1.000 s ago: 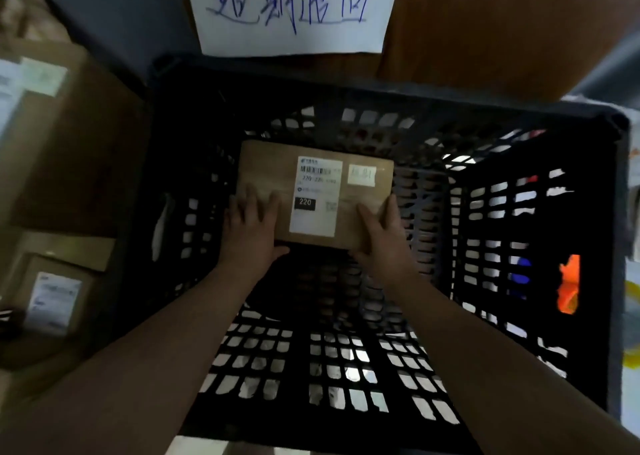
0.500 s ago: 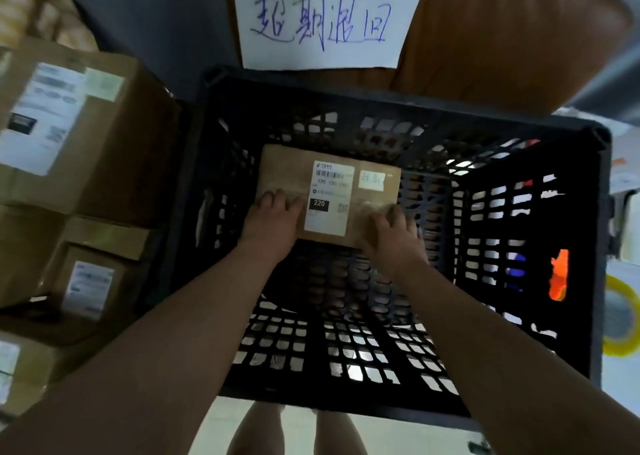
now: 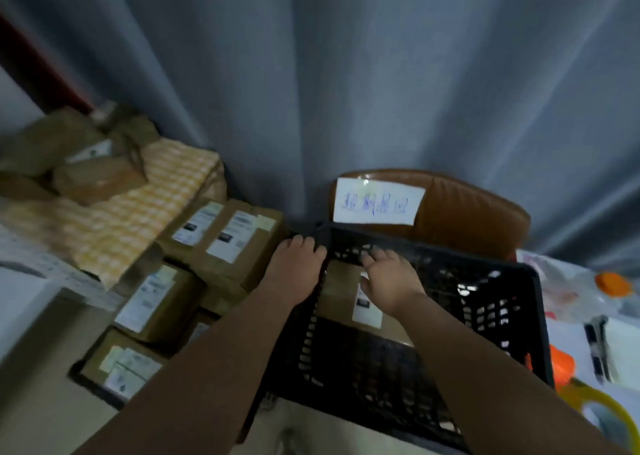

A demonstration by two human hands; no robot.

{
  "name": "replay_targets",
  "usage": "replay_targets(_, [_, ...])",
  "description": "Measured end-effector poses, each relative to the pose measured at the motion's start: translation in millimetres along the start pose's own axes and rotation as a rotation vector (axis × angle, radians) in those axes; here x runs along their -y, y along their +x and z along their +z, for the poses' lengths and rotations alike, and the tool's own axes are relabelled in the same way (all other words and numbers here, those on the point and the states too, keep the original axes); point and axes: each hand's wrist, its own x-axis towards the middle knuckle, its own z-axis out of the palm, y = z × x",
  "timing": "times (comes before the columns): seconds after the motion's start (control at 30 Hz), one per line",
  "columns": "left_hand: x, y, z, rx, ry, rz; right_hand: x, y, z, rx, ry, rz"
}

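Crate (image 3: 433,246) is sitting tilted in view, with the parcel (image 3: 339,288) lying flat inside, label up, near the far-left corner. You're working 2 hands here. Left hand (image 3: 298,264) is lying across the left rim, beside the parcel. Right hand (image 3: 388,281) is hanging over the parcel's right half. When seating it, be pushing it flush into the corner and flat. Left fingers (image 3: 304,246) are lying close together. Right fingers (image 3: 381,258) are spreading slightly, tips past the parcel's far edge. Can't tell if they're touching: blur.

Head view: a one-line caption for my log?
Left hand at the black crate's rim, right hand over the labelled parcel inside.
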Motion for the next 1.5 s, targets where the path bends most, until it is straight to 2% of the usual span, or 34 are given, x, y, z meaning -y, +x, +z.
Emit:
replay_targets(0.13, [35, -48, -73, -0.125, 0.075, -0.179, 39, -3, -86, -0.226, -0.007, -0.149])
replay_targets(0.23, [53, -103, -109, -0.2, 0.051, -0.287, 79, -11, -133, -0.328, -0.005, -0.301])
replay_targets(0.37, [73, -186, -139, -0.163, 0.165, -0.417, 143, -28, -174, -0.415, 0.008, -0.496])
replay_targets(0.57, [114, -326, -173, -0.164, 0.194, -0.712, 270, -76, -205, -0.499, -0.018, -0.713])
replay_targets(0.8, [169, -517, -187, -0.213, 0.288, -0.976, 459, -167, -221, -0.614, 0.049, -1.034])
replay_targets(1.0, [216, -689, -195, -0.229, 0.391, -1.173, 622, -244, -221, -0.62, 0.093, -1.227])
replay_targets(1.23, [276, -798, -211, -0.216, 0.447, -1.261, 737, -279, -246, -0.683, 0.136, -1.262])
replay_targets(1.5, [376, -810, -256, -0.363, 0.54, -1.223, 801, -242, -317, -0.844, 0.214, -1.186])
